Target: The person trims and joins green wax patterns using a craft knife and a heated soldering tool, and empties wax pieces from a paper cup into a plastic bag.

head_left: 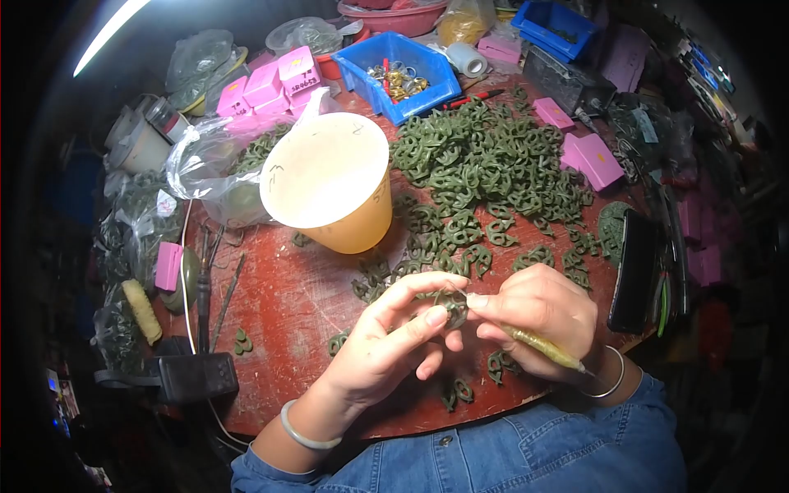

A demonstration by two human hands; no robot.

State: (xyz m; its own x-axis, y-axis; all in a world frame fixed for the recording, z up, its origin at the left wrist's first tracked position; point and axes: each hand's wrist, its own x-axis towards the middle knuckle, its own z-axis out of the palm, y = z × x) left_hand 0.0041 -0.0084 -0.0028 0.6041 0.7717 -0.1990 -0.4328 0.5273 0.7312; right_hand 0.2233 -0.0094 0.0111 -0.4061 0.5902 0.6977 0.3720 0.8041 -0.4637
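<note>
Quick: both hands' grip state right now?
Left hand: closed, pinching a green piece.
Right hand: closed, holding a yellow-handled tool.

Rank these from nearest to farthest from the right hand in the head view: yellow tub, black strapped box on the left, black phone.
1. Black phone, on the right hand's outer side, at the right.
2. Yellow tub, up and to the left.
3. Black strapped box, at the far left.

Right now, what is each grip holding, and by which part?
Left hand: small green piece, by its edge. Right hand: yellow-handled tool, toward its front end; exact contact partly hidden.
</note>
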